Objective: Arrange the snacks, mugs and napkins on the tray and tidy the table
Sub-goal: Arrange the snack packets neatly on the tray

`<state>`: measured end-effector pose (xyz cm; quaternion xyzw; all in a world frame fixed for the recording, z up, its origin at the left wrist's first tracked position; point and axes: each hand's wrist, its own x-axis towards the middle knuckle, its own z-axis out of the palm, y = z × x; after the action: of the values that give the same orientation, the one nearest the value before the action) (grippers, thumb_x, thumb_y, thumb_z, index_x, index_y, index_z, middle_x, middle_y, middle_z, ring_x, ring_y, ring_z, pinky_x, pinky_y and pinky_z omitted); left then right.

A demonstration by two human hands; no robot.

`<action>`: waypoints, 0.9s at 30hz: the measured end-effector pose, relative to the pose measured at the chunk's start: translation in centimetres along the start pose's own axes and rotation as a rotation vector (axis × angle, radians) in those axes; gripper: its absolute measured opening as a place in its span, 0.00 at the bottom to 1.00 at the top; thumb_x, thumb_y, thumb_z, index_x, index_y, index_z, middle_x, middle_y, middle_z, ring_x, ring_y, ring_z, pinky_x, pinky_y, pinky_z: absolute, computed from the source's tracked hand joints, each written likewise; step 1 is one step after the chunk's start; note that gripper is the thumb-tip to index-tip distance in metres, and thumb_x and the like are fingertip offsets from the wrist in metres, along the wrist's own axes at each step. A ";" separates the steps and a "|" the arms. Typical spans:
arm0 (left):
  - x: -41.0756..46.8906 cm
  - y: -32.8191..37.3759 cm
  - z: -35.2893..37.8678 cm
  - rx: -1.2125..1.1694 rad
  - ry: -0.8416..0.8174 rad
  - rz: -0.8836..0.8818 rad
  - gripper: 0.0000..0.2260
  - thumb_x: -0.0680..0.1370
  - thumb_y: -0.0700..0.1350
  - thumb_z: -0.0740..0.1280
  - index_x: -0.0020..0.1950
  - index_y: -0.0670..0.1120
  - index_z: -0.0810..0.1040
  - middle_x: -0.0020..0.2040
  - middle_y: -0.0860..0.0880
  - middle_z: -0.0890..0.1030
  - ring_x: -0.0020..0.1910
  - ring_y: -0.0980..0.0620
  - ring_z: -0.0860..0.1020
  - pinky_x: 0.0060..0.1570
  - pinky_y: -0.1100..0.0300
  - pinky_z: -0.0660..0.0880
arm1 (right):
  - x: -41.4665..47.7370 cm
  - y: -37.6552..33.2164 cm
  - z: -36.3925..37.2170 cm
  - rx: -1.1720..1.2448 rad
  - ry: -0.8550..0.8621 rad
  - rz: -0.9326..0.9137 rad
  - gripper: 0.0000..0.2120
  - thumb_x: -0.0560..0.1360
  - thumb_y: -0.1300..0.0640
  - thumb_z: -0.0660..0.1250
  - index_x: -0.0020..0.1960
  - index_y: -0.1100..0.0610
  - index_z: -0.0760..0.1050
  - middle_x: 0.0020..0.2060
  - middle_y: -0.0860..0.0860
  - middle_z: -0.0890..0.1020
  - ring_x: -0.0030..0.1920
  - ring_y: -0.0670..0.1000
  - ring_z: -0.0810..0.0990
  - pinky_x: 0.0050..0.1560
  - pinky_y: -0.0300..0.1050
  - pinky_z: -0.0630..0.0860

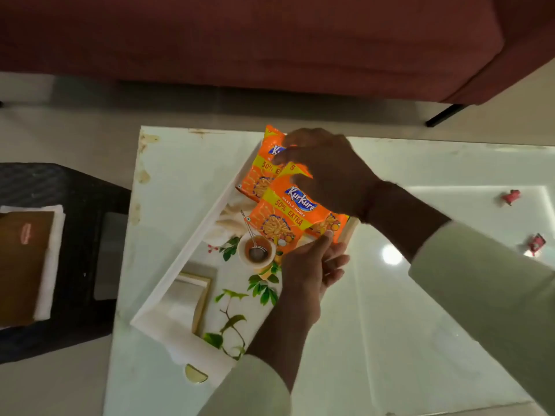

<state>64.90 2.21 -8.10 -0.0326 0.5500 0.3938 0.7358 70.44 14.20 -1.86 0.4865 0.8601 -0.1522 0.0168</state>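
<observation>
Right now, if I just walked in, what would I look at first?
Probably the two bright orange snack packets on the white tray in the middle of the table, with the right hand gripping their tops and the left hand at the bottom edge of the front one. Next, two small red wrappers lying on the shiny table at the far right.

**Words on the snack bags**

The near orange snack bag (pixel 288 217) is showing "Kurkure", "Masala Munch", "50% EXTRA" and a "5". The far orange bag (pixel 262 172) is showing "Ku", "50% E" and a "5".
</observation>
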 end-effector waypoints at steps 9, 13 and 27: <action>-12.8 1.2 -9.2 1.530 0.306 0.964 0.29 0.81 0.57 0.58 0.79 0.47 0.56 0.79 0.48 0.58 0.79 0.49 0.53 0.74 0.52 0.57 | -16.7 -8.1 1.2 0.201 0.433 0.408 0.31 0.79 0.41 0.60 0.78 0.52 0.59 0.78 0.52 0.61 0.79 0.53 0.57 0.75 0.50 0.57; -19.5 3.0 -10.0 1.754 0.393 0.976 0.34 0.80 0.60 0.54 0.80 0.43 0.48 0.81 0.43 0.46 0.79 0.44 0.45 0.75 0.46 0.52 | -21.6 -11.1 -2.6 0.177 0.329 0.478 0.39 0.78 0.39 0.61 0.80 0.56 0.51 0.81 0.53 0.50 0.81 0.54 0.48 0.76 0.60 0.57; -33.0 6.1 -8.7 1.826 0.391 0.939 0.37 0.79 0.59 0.59 0.79 0.42 0.48 0.80 0.41 0.47 0.79 0.42 0.45 0.76 0.43 0.50 | -29.9 -15.0 -12.8 0.149 0.232 0.472 0.41 0.77 0.36 0.59 0.80 0.55 0.47 0.81 0.53 0.48 0.81 0.55 0.46 0.77 0.61 0.55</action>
<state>51.51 -15.70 18.40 0.6896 0.7053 0.0626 0.1520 75.07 -14.32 19.31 0.6876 0.7056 -0.1504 -0.0827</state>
